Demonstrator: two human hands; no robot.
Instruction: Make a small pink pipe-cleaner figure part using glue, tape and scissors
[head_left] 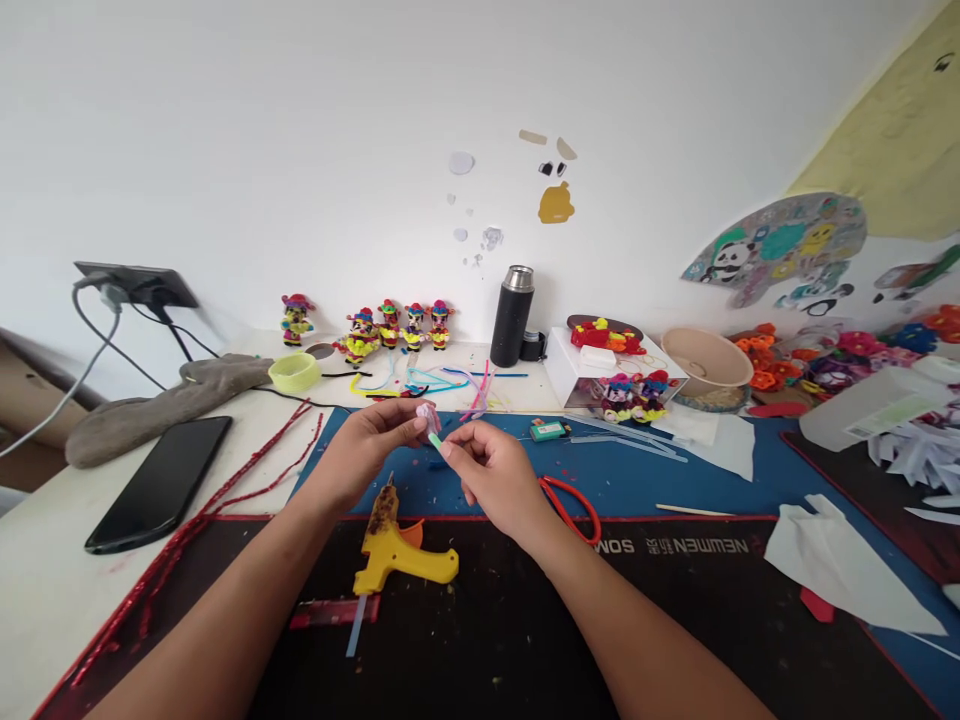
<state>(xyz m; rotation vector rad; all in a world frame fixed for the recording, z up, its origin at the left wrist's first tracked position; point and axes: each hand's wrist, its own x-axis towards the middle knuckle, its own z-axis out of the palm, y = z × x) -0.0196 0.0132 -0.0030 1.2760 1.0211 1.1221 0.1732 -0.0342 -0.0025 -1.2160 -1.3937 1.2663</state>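
Observation:
Over the blue mat, my left hand [367, 445] pinches a small, pale pink, fluffy-looking piece [427, 413] between thumb and fingers. Close against it, my right hand [491, 470] has thumb and forefinger closed on a short pale green piece [436, 440]. The two pieces meet or nearly touch; I cannot tell if they are joined. Below my hands a yellow glue gun [401, 562] lies on its side, nozzle away from me, a clear glue stick [356, 625] coming out of its back. A red looped handle [574, 510] shows partly behind my right wrist.
Fuzzy figurines [390, 328] stand along the wall near a black thermos [513, 318]. Coloured pipe cleaners [442, 380] lie behind my hands. A phone [161, 485] and red twisted strands [217, 505] are left; a white box [570, 375], clear glue sticks [637, 437] and paper [847, 560] are right.

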